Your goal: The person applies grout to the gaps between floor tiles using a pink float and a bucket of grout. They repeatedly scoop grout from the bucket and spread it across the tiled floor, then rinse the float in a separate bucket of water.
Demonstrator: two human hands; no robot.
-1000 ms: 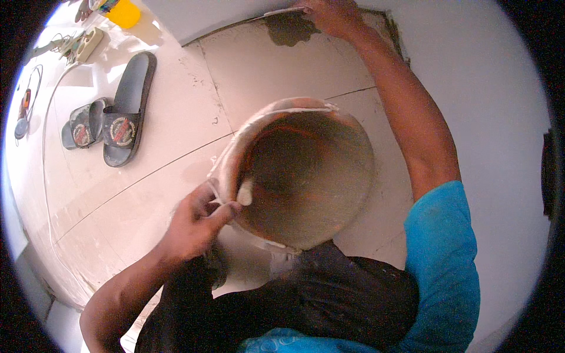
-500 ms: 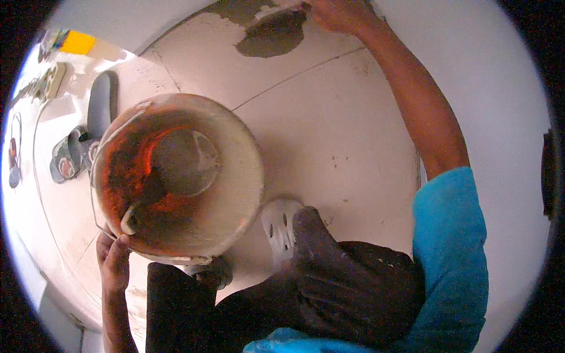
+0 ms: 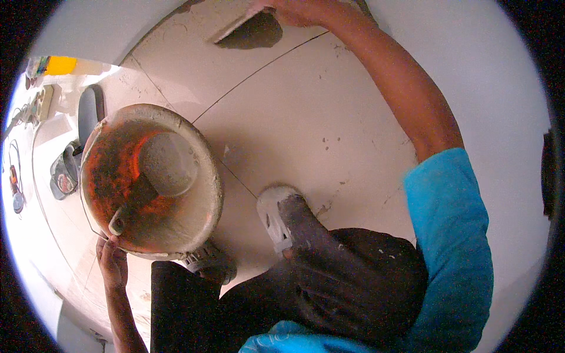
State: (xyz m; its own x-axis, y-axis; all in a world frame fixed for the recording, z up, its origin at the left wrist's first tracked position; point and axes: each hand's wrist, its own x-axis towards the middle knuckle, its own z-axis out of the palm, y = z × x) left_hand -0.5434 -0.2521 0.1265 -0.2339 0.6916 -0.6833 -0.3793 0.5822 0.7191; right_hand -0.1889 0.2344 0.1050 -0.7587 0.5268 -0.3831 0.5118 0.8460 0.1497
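Observation:
My left hand (image 3: 112,262) pinches the near-left rim of a mortar-crusted bucket (image 3: 209,220), close to its thin wire handle. Orange-red stains show inside, with greyish residue at the bottom. A tool with a pale, holed handle (image 3: 116,222) leans inside the bucket; its dark head is hard to make out. My right arm reaches far forward, and my right hand (image 3: 300,12) is closed on a flat trowel (image 3: 238,25), held tilted by the far wall. Below its light edge lies a dark grey area, wet mortar or shadow; I cannot tell which.
Grey slippers (image 3: 91,112) lie left of the bucket. Farther left are a cable with an orange part (image 3: 14,179) and a yellow item (image 3: 60,65). My shoe (image 3: 273,215) rests on the tiled floor (image 3: 282,129). White walls (image 3: 500,147) rise at right and far left.
The view has shifted, so the bucket appears farther left. My right hand and the trowel have moved, and the trowel's light edge now shows. My left hand stays on the rim.

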